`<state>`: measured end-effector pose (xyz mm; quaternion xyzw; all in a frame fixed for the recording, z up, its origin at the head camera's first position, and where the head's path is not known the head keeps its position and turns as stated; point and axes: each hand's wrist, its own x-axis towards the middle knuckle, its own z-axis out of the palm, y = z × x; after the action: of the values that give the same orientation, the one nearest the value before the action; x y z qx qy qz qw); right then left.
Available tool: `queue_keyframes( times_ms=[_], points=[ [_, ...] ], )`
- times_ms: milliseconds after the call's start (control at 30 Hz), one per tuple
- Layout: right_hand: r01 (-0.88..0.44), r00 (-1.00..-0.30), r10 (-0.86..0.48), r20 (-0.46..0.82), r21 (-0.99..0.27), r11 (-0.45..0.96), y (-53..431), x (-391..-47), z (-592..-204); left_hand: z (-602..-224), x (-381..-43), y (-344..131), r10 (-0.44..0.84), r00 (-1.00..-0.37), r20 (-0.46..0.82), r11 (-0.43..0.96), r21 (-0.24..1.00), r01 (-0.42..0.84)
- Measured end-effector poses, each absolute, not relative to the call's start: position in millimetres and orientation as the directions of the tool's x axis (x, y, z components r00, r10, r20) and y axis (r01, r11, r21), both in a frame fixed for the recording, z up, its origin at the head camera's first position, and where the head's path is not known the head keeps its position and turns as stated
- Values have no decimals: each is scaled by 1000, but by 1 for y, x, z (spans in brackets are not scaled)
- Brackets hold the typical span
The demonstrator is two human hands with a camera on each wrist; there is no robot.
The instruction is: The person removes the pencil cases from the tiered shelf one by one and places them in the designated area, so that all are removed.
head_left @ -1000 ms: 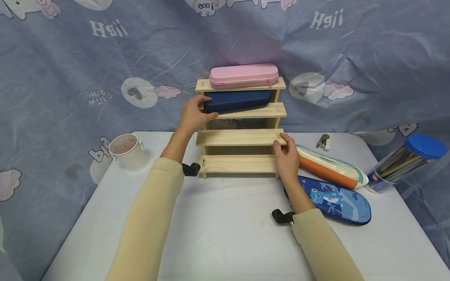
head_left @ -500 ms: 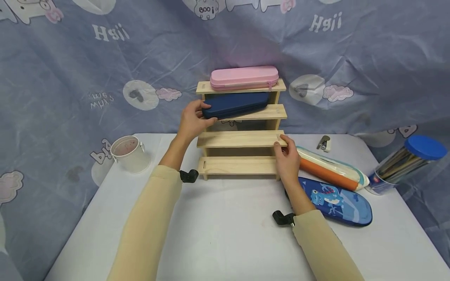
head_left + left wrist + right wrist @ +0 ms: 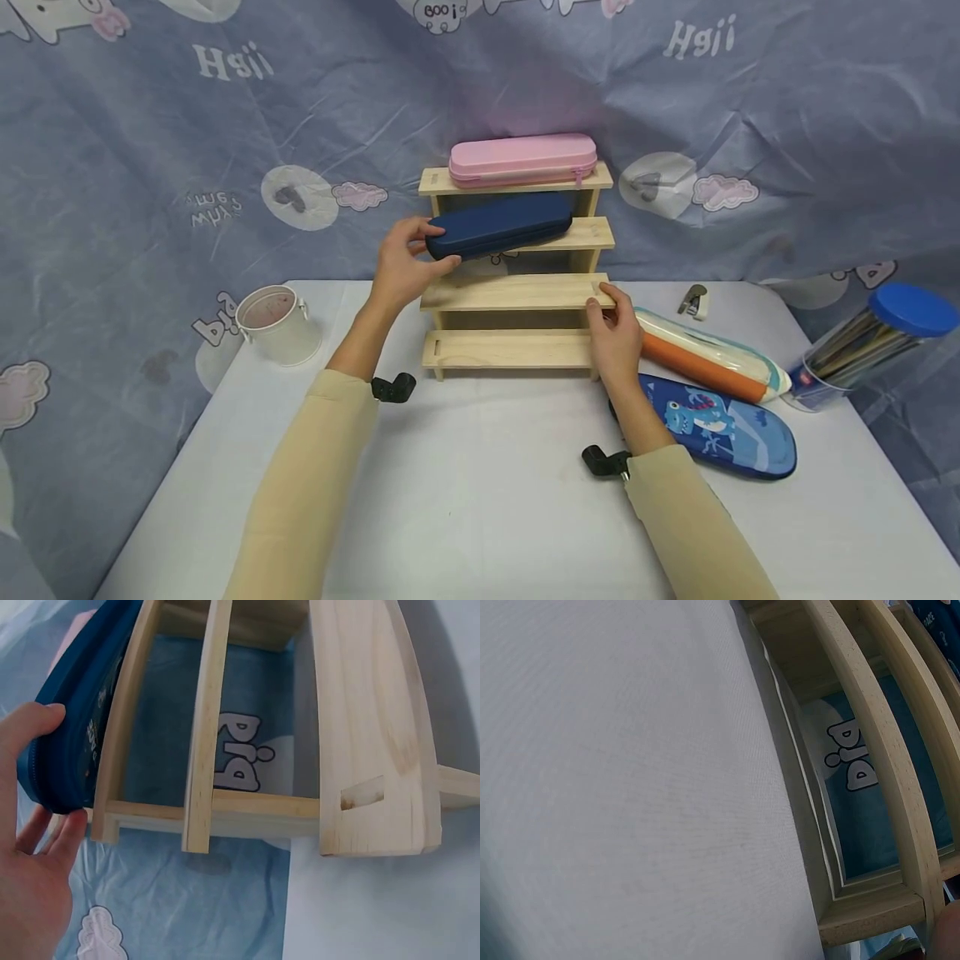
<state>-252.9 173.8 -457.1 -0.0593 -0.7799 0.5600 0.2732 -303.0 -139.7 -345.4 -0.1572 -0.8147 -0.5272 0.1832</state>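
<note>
My left hand (image 3: 400,265) grips the left end of a dark blue pencil case (image 3: 497,225), thumb below and fingers above. The case slants, its left end lower and nearer me, its right end over the second tier of a four-tier wooden shelf (image 3: 517,292). In the left wrist view, the hand holds the zipped end of the pencil case (image 3: 64,742) beside the shelf boards. My right hand (image 3: 617,342) holds the right end of the third board down. Only a bit of a fingertip (image 3: 946,930) shows in the right wrist view. On the top board lies a pink pencil case (image 3: 521,160).
Right of the shelf lie an orange and white pencil-shaped case (image 3: 705,358), a blue dinosaur pencil case (image 3: 727,429) and a small stapler (image 3: 693,302). A blue-lidded jar of pencils (image 3: 862,350) leans at far right. At left stands a white bucket (image 3: 281,329).
My left hand has drawn the dark blue pencil case toward me and left, its left end coming off the second tier. The right hand has stayed at the board's end.
</note>
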Motion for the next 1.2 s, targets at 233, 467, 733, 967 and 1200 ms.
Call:
queue_keyframes(
  times_ms=[233,467,733,967,1200],
  points=[
    [-208,-845,403,352,-910,359,174,-254,-456,-346,-297,-148,63,-878,474,368,807,462],
    [-210,-843,405,355,-909,361,174,-252,-454,-335,-276,-150,57,-869,492,334,810,481],
    [-216,-837,410,362,-907,361,174,-253,-455,-324,-256,-150,53,-853,519,344,793,503],
    [-207,-846,404,348,-913,352,172,-253,-456,-325,-251,-157,36,-847,530,342,790,509],
    [-207,-846,408,344,-917,342,172,-253,-455,-330,-243,-166,18,-839,544,331,789,518]
  ],
)
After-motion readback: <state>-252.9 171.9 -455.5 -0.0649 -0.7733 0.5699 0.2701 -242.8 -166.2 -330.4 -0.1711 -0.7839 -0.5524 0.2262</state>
